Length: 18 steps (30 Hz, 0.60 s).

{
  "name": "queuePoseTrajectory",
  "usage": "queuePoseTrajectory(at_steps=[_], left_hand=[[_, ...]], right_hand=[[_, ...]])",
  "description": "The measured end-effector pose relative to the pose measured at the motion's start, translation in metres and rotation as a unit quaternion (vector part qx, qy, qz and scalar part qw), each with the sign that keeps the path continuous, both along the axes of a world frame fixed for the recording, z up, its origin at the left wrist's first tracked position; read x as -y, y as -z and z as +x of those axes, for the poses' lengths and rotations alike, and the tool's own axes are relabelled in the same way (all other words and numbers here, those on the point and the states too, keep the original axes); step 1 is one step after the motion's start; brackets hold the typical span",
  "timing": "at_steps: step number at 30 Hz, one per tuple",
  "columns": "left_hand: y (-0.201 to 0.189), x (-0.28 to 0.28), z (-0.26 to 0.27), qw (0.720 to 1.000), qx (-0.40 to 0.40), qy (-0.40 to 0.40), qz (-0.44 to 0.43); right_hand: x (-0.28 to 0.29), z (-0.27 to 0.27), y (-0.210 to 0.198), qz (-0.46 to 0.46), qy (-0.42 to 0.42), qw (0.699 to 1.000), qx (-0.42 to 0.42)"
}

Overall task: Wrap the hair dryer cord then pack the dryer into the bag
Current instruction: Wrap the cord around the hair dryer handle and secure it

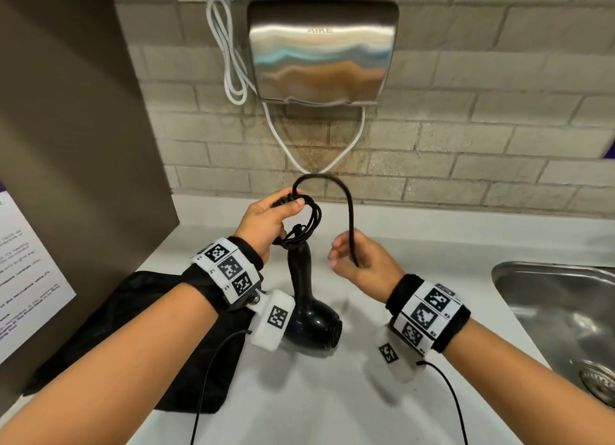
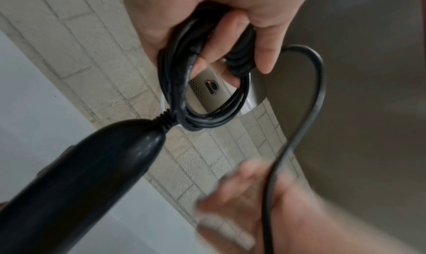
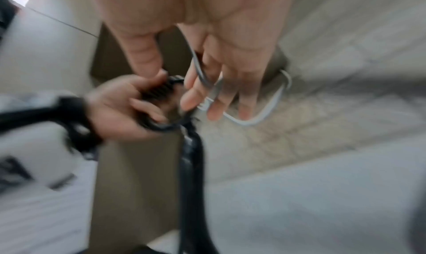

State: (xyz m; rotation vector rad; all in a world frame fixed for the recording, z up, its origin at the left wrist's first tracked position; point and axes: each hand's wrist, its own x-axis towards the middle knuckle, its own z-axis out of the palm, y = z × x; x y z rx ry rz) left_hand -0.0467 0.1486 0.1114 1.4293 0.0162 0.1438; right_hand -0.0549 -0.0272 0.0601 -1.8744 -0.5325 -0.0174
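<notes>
counter (image 1: 332, 411): white, sink (image 1: 532, 288) at right, tiled wall behind.
left hand (image 1: 266, 221): fingers curled round coiled cord (image 2: 173, 83) loops.
right hand (image 1: 362, 261): fingers loosely curled on free run; arch stood between hands.
dryer (image 1: 309, 321): handle up below coil, head low at counter; contact unclear.
bag (image 1: 159, 344): black, lay flat just left of dryer.
step: wrapping; most cord looked coiled.
how: free run needed tension, loops matched in size, each pinned under left thumb, no kink at handle.
</notes>
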Motion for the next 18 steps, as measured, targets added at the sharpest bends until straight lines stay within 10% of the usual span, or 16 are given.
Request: queuePoseTrajectory(at_steps=[7,14,18], left_hand=[[0.000,0.007,-0.002,1.000,0.002,0.002,0.008],[0.000,0.009,0.000,1.000,-0.002,0.005,0.018],[0.002,0.006,0.003,1.000,-0.013,0.005,0.010]], right_hand=[[0.062,0.042,0.066,-0.468,0.059,0.880,-0.062],[0.082,0.063,0.088,-0.284,0.184,0.938,-0.081],[0.077,0.061,0.095,-0.307,0.090,0.946,-0.044]])
